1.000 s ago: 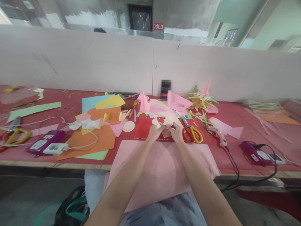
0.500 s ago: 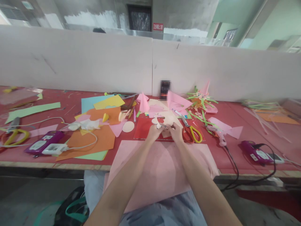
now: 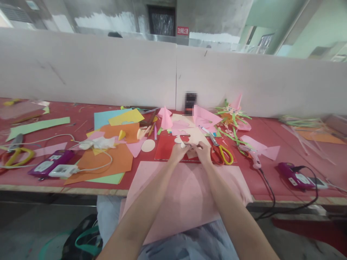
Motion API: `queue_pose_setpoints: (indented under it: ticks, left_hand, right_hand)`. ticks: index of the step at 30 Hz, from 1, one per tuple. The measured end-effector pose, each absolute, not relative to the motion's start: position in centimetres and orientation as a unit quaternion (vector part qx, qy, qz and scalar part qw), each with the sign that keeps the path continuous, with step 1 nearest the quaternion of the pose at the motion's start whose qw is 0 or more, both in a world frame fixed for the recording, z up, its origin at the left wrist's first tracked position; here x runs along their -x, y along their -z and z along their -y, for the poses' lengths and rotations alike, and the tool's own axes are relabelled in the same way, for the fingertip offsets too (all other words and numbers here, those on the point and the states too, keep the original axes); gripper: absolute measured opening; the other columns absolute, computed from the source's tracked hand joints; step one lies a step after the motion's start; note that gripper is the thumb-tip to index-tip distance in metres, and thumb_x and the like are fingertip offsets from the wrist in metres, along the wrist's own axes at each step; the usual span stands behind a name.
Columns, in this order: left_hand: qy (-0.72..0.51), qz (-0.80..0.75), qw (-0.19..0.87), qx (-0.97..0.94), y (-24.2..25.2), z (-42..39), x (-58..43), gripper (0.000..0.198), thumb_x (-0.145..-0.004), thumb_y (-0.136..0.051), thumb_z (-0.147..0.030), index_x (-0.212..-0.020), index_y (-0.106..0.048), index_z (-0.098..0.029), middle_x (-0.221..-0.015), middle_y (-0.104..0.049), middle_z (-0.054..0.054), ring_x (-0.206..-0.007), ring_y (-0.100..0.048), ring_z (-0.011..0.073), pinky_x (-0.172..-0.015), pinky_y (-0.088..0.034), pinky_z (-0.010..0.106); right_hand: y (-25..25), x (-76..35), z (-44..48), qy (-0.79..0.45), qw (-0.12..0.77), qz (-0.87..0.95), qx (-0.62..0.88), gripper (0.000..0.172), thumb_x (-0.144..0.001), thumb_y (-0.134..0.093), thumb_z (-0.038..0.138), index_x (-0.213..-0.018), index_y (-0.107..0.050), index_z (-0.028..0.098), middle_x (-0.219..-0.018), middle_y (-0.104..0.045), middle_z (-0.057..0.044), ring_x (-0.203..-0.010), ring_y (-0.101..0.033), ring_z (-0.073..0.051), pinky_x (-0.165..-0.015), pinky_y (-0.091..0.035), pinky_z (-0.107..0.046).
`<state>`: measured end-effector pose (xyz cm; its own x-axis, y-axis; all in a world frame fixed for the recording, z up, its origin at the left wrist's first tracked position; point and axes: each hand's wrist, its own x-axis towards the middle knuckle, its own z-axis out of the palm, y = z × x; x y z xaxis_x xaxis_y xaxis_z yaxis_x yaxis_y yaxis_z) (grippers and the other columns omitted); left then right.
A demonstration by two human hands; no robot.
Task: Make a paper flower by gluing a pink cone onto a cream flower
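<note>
The red worktop (image 3: 271, 131) carries a pink sheet (image 3: 187, 187), overhanging its front edge. Toward the back edge, a cone-topped paper figure (image 3: 233, 109) appears assembled; a pink paper cone (image 3: 166, 122) stands formed. The right hand (image 3: 204, 151) meets the left; its hold cannot be told. The left hand (image 3: 178, 152) pinches a scalloped cream cutout (image 3: 178, 139), midway between front and back edges, apparently unfinished. A cream disc (image 3: 148, 145), already cut, lies loose.

left hand (image 3: 178, 151), right hand (image 3: 204, 151) — close (both curled)

A red table (image 3: 267, 130) is strewn with paper (image 3: 116, 160) at left; at right, a glue gun (image 3: 255, 160) is laid.
</note>
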<state>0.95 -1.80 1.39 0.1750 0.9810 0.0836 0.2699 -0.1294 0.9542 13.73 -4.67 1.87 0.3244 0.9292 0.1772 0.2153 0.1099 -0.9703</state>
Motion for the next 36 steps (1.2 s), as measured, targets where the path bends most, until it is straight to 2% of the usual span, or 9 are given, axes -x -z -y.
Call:
queue_pose_setpoints:
  ticks: [6, 13, 20, 28, 36]
  left_hand:
    - [-0.409, -0.488, 0.437, -0.635, -1.49, 1.93, -0.94, 0.017, -0.071, -0.057, -0.027, -0.081, -0.066, -0.016, -0.076, -0.069, 0.004, -0.077, -0.065, 0.0189, -0.072, -0.049, 0.028]
    - [-0.417, -0.460, 0.436, -0.651, -1.20, 1.87, -0.80, 0.021, -0.074, -0.056, -0.031, -0.084, -0.066, -0.016, -0.081, -0.070, 0.004, -0.080, -0.065, 0.0183, -0.073, -0.050, 0.028]
    - [-0.410, -0.474, 0.425, -0.653, -1.15, 1.78, -0.80, 0.017, -0.074, -0.054, -0.024, -0.083, -0.066, -0.016, -0.085, -0.070, 0.004, -0.081, -0.065, 0.0171, -0.075, -0.049, 0.026]
    - [-0.396, -0.498, 0.397, -0.662, -1.41, 1.93, -0.76, 0.019, -0.074, -0.055, -0.027, -0.081, -0.068, -0.014, -0.078, -0.070, 0.005, -0.075, -0.065, 0.0180, -0.069, -0.050, 0.026]
    - [-0.417, -0.484, 0.424, -0.642, -0.82, 1.67, -0.99, 0.020, -0.076, -0.050, -0.024, -0.083, -0.065, -0.013, -0.078, -0.070, 0.006, -0.071, -0.065, 0.0175, -0.065, -0.050, 0.026]
  right_hand:
    - [-1.98, -13.71, 4.83, -0.329, 0.564, 0.480, 0.587, 0.041, -0.061, -0.064, 0.049, -0.051, -0.038, 0.020, -0.051, -0.049, 0.004, -0.048, -0.043, -0.009, -0.047, -0.034, -0.022]
    - [-1.50, -13.93, 4.46, -0.302, 0.557, 0.487, 0.601, 0.041, -0.064, -0.061, 0.050, -0.051, -0.036, 0.020, -0.050, -0.046, 0.005, -0.051, -0.041, -0.009, -0.049, -0.033, -0.022]
    - [-1.34, -14.05, 4.37, -0.268, 0.550, 0.498, 0.614, 0.038, -0.065, -0.059, 0.047, -0.051, -0.037, 0.020, -0.050, -0.043, 0.005, -0.053, -0.039, -0.010, -0.052, -0.032, -0.023]
    - [-1.65, -14.09, 4.48, -0.272, 0.552, 0.493, 0.615, 0.036, -0.066, -0.059, 0.045, -0.052, -0.037, 0.020, -0.051, -0.043, 0.005, -0.053, -0.040, -0.010, -0.053, -0.033, -0.024]
    - [-1.70, -14.16, 4.62, -0.277, 0.556, 0.488, 0.613, 0.037, -0.066, -0.059, 0.047, -0.053, -0.039, 0.020, -0.050, -0.044, 0.005, -0.052, -0.042, -0.010, -0.052, -0.035, -0.024]
